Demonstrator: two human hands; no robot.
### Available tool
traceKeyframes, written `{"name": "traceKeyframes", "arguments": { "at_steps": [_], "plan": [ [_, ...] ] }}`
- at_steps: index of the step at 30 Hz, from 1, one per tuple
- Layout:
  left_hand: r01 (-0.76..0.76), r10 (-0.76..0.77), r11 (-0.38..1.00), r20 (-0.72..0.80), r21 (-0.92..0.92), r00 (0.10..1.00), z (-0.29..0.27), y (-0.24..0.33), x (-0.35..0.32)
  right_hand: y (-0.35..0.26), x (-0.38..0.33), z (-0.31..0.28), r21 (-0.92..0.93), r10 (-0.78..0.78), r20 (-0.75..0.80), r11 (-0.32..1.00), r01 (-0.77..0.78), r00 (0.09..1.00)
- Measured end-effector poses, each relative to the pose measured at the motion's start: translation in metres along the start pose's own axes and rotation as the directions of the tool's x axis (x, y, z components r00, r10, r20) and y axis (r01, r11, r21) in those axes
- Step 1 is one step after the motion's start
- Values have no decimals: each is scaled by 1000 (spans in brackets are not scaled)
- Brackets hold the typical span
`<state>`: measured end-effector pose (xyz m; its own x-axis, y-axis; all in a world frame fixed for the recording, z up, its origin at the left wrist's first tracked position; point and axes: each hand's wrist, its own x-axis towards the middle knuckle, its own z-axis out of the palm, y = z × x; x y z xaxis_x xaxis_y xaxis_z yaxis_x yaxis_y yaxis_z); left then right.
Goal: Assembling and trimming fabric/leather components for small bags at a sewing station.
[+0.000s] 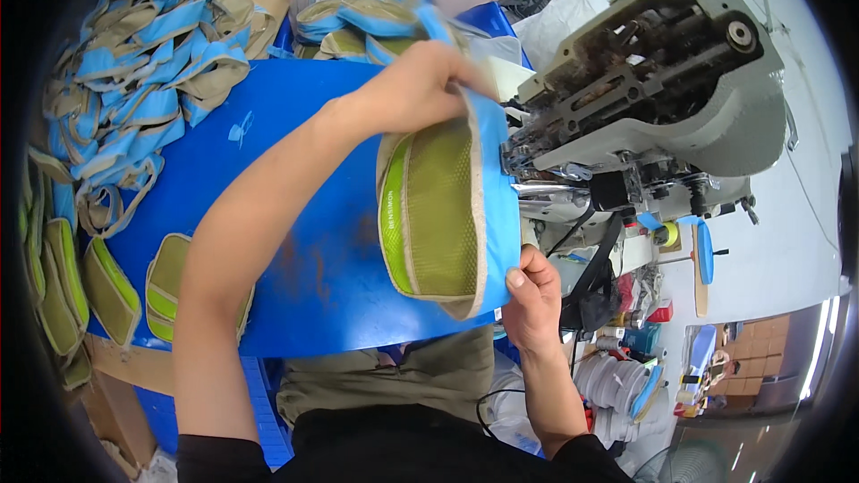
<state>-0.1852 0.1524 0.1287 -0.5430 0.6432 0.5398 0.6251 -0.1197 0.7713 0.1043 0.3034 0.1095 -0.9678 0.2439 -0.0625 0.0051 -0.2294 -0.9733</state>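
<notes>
Both hands feed a green mesh panel with blue binding at a sewing machine.

A heap of blue and tan pieces (134,44) lies far left on the blue table (304,259). The left hand (420,85) grips the far end of the mesh panel (438,214); the right hand (532,299) pinches its near corner, just left of the sewing machine (653,80).

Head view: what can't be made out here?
- Needle area of the sewing machine, head view: hidden behind the blue-edged fabric piece.
- Left hand fingertips: wrapped behind the piece's top edge.
- Right hand fingers: under the piece's lower corner; only the thumb shows.
- Blue bin: cut off by the top edge.
</notes>
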Motion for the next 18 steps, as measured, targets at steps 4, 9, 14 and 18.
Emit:
{"name": "traceKeyframes", "arguments": {
  "at_steps": [4,9,14,18],
  "plan": [
    [-46,40,998,172,36,984,-10,3,11,0,2,-2,-29,-32,-4,999,32,999],
    [193,-219,975,305,113,927,-20,17,21,4,3,-9,-39,-54,3,998,54,999],
    [203,-213,977,330,65,920,-25,21,23,8,6,-14,-32,-72,31,997,73,997],
    [179,-193,981,320,72,928,-25,19,25,11,8,-17,-42,-76,48,996,78,996]
  ]
}}
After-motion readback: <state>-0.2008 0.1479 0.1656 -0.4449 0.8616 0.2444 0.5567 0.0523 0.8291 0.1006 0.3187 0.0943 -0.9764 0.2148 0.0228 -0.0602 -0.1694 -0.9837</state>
